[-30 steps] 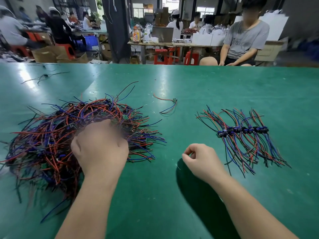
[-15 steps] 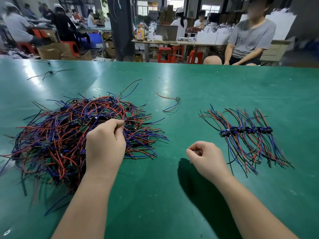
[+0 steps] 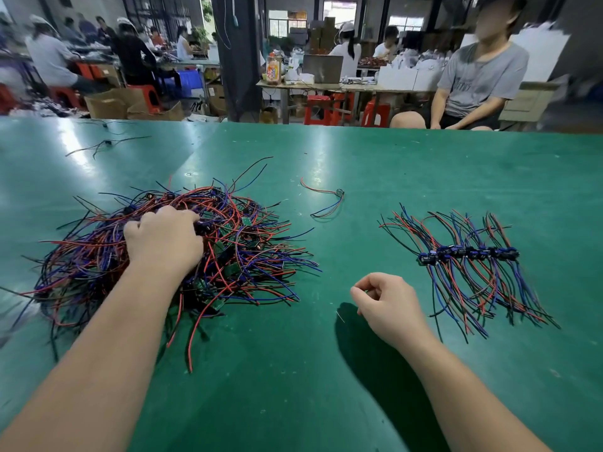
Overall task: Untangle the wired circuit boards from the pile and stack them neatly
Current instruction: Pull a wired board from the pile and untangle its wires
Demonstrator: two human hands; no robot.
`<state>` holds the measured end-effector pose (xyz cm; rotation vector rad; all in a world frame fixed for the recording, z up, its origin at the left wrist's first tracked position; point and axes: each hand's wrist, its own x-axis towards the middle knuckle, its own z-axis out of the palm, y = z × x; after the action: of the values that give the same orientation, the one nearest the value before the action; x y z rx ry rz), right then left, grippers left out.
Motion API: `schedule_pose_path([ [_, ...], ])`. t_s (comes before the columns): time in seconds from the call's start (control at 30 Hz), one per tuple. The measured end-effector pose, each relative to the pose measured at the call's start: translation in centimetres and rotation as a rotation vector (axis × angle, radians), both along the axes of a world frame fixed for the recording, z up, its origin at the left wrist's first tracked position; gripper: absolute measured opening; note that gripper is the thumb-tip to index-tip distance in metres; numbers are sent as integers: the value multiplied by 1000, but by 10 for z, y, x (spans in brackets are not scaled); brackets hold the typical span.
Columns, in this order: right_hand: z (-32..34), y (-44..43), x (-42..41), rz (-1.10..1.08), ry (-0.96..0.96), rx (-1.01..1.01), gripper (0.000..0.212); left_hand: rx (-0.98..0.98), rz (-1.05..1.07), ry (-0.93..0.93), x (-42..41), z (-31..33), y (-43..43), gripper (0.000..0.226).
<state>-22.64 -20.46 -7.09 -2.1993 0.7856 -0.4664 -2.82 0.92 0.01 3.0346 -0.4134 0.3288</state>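
Note:
A tangled pile of wired circuit boards (image 3: 257, 259), with red, blue and black leads, lies on the left of the green table (image 3: 408, 164). My left hand (image 3: 163, 243) is on top of the pile. Its fingers curl down into the wires near the pile's middle, and the fingertips are partly hidden among them. To the right, a neat row of sorted boards (image 3: 470, 252) has its wires fanned out to both sides. My right hand (image 3: 388, 305) sits between the pile and the row, loosely curled, holding nothing.
One loose wired board (image 3: 340, 193) lies alone behind the gap between pile and row. Another stray wire piece (image 3: 107, 143) lies far back on the left. A seated person (image 3: 479, 83) is beyond the table's far edge.
My left hand has moved farther up into the middle of the pile and its fingers have dug into the wires. My right hand has stayed in place, curled.

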Motion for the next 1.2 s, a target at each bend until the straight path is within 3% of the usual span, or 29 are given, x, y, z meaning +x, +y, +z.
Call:
schedule_pose_path([
  [0.33, -1, 0, 2, 4, 19, -39, 16, -25, -51, -213, 15, 2, -1, 9],
  [0.53, 3, 3, 1, 19, -41, 12, 15, -450, -203, -507, -12, 18, -10, 5],
  [0.63, 11, 12, 0, 115, -177, 249, 14, -636, -404, -540, -44, 35, -21, 7],
  [0.77, 25, 25, -8, 445, -386, 759, 15, -880, -577, -194, -84, 38, -42, 10],
  [0.87, 32, 30, -10, 534, -523, 923, 38, -1116, -576, 259, -103, 26, -58, 12],
  [0.97, 36, 27, -10, 464, -694, 1013, 68, -1230, -519, 583, -114, 12, -68, 13],
  [1.07, 41, 20, -11, 340, -823, 1069, 51, -1245, -492, 768, -120, 2, -72, 15],
  [1.2, 44, 11, -11, 190, -849, 1038, 28, -1175, -504, 938, -121, -7, -72, 16],
])
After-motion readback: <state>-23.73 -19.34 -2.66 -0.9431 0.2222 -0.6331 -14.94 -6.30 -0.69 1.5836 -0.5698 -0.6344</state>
